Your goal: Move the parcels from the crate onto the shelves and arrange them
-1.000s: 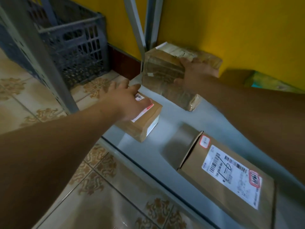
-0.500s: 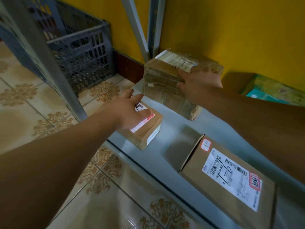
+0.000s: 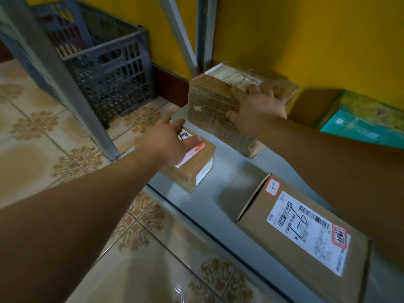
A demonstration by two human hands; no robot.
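Looking down through the head camera at a low grey shelf [image 3: 229,176] carrying four parcels. Standing on the tiled floor [image 3: 32,138] at upper left, a grey lattice crate [image 3: 113,68]; contents too dim behind the bars to tell. Resting flat on the small box [image 3: 192,169] near the shelf's left end, the left hand [image 3: 168,141], fingers straight and relaxed, gripping nothing; box sides about square to the shelf's front edge, long axis hidden under the palm. Grasping the taped parcel [image 3: 209,106] in the back left corner, the right hand [image 3: 258,110], fingers over the top face, thumb down the front face; parcel close to the yellow wall [image 3: 306,40] and the metal uprights [image 3: 203,29], long axis seemingly along the wall. Lying at near right, a flat box [image 3: 306,259], label up, long axis along the shelf's length. Lying at far right by the wall, a teal box [image 3: 360,125]
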